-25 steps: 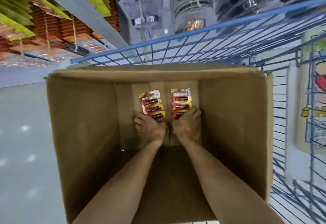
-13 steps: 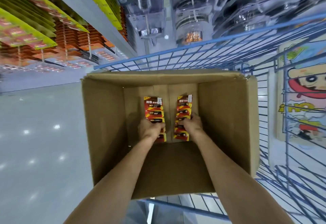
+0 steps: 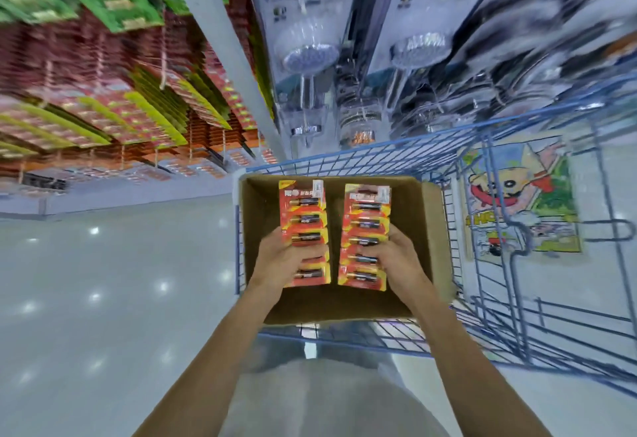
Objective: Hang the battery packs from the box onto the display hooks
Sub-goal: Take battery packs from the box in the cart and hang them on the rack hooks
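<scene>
Box [image 3: 431, 226] top open; cart [image 3: 362, 161] wire walls hem sides.

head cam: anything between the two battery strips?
Nothing solid. The left battery strip and the right battery strip are apart, and only the brown inside of the box shows through the gap, in the head view.

A glossy pale floor [image 3: 86, 298] mirrors spots of light beside packed store shelving [image 3: 138, 109] and a blue wire cart [image 3: 344, 343]

White print on battery packs [image 3: 303, 216] too blurred to read, yellow letters on cartoon poster [image 3: 537, 195] illegible
</scene>
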A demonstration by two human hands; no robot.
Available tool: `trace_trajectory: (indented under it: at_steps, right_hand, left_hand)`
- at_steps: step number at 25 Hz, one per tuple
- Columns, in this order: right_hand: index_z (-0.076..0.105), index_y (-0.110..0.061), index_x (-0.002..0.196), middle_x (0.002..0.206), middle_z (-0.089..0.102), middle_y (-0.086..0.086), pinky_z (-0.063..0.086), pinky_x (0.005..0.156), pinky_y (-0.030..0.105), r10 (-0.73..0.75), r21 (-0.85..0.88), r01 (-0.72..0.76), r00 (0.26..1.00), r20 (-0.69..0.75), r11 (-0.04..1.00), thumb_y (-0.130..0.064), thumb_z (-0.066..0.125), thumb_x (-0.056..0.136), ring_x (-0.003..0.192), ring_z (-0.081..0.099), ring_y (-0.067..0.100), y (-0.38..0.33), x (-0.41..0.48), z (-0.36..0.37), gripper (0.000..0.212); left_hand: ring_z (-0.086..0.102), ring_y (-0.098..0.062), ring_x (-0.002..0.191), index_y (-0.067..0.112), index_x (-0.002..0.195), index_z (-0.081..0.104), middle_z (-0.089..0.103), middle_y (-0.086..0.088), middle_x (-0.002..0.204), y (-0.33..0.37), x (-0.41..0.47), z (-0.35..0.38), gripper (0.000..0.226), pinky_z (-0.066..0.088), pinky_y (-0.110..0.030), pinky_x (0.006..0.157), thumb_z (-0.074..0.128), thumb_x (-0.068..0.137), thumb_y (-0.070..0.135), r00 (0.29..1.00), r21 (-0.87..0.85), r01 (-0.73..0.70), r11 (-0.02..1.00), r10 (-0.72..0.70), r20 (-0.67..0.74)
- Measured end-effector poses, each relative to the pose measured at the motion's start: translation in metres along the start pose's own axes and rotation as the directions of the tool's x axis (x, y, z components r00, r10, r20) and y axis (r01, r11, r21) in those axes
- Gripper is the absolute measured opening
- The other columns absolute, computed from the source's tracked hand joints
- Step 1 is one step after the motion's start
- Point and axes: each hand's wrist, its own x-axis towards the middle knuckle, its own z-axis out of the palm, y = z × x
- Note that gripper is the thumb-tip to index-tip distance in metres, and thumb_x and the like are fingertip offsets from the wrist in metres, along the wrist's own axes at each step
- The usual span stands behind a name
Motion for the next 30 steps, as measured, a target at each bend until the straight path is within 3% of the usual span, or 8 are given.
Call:
trace_trajectory:
  at_steps: [3, 8, 13, 17, 24, 27, 30]
  right_hand:
    - [0.069, -0.022, 0.119, 0.111, 0.078, 0.003, 0.056, 0.097, 0.054, -0.094, 0.016, 0.094, 0.995, 0.039, 0.995, 0.001, 0.072, 0.088, 0.102, 0.076, 0.024, -0.035, -0.036, 0.004, 0.039]
    - [0.065, -0.023, 0.126, 0.115, 0.077, 0.000, 0.054, 0.101, 0.055, -0.239, -0.005, 0.242, 0.961, 0.137, 0.970, -0.005, 0.074, 0.089, 0.108, 0.074, 0.021, -0.083, -0.082, 0.034, 0.042]
    - [0.065, -0.019, 0.123, 0.113, 0.078, -0.002, 0.055, 0.100, 0.053, -0.330, -0.030, 0.347, 0.913, 0.241, 0.938, -0.004, 0.079, 0.086, 0.107, 0.074, 0.018, -0.118, -0.114, 0.092, 0.042]
    - [0.066, -0.019, 0.122, 0.112, 0.079, -0.002, 0.059, 0.092, 0.047, -0.391, -0.032, 0.426, 0.855, 0.341, 0.904, -0.003, 0.081, 0.083, 0.104, 0.075, 0.019, -0.134, -0.139, 0.158, 0.045]
    - [0.069, -0.017, 0.117, 0.111, 0.078, 0.008, 0.057, 0.093, 0.057, -0.498, 0.028, 0.544, 0.744, 0.446, 0.839, -0.014, 0.089, 0.061, 0.105, 0.075, 0.033, -0.142, -0.184, 0.312, 0.060]
    - [0.070, -0.018, 0.110, 0.107, 0.079, 0.010, 0.059, 0.090, 0.054, -0.537, 0.056, 0.584, 0.700, 0.471, 0.810, -0.012, 0.087, 0.062, 0.100, 0.075, 0.034, -0.139, -0.202, 0.377, 0.051]
    - [0.069, -0.015, 0.113, 0.106, 0.079, 0.011, 0.061, 0.083, 0.051, -0.554, 0.095, 0.598, 0.656, 0.513, 0.796, -0.010, 0.082, 0.068, 0.098, 0.076, 0.036, -0.136, -0.223, 0.440, 0.047]
  left_hand:
    - [0.077, -0.013, 0.097, 0.037, 0.116, 0.070, 0.079, 0.013, 0.104, 0.025, -0.037, -0.020, 0.046, 0.058, -0.046, 0.098, 0.091, 0.075, 0.034, 0.998, -0.035, -0.070, 0.997, 0.070, 0.001]
    - [0.078, -0.016, 0.095, 0.030, 0.120, 0.068, 0.080, 0.008, 0.106, 0.063, -0.097, -0.058, 0.055, 0.060, -0.047, 0.096, 0.082, 0.069, 0.045, 0.974, -0.137, -0.224, 0.965, 0.218, -0.060]
    - [0.078, -0.020, 0.095, 0.028, 0.122, 0.067, 0.080, 0.004, 0.106, 0.077, -0.138, -0.113, 0.035, 0.063, -0.042, 0.085, 0.074, 0.088, 0.031, 0.925, -0.253, -0.378, 0.891, 0.356, -0.132]
    - [0.078, -0.025, 0.098, 0.023, 0.126, 0.066, 0.079, -0.001, 0.110, 0.076, -0.162, -0.171, 0.039, 0.062, -0.046, 0.087, 0.073, 0.088, 0.027, 0.894, -0.331, -0.448, 0.830, 0.415, -0.168]
    - [0.076, -0.031, 0.102, 0.022, 0.124, 0.068, 0.078, -0.008, 0.112, 0.040, -0.205, -0.325, 0.040, 0.060, -0.050, 0.088, 0.075, 0.084, 0.022, 0.832, -0.417, -0.554, 0.721, 0.453, -0.320]
    - [0.077, -0.031, 0.100, 0.021, 0.124, 0.068, 0.079, -0.008, 0.110, 0.029, -0.221, -0.393, 0.046, 0.062, -0.045, 0.080, 0.077, 0.079, 0.024, 0.790, -0.408, -0.610, 0.679, 0.481, -0.380]
    - [0.077, -0.031, 0.101, 0.022, 0.120, 0.071, 0.079, -0.008, 0.111, 0.021, -0.237, -0.451, 0.043, 0.061, -0.047, 0.084, 0.078, 0.079, 0.026, 0.746, -0.387, -0.660, 0.644, 0.499, -0.441]
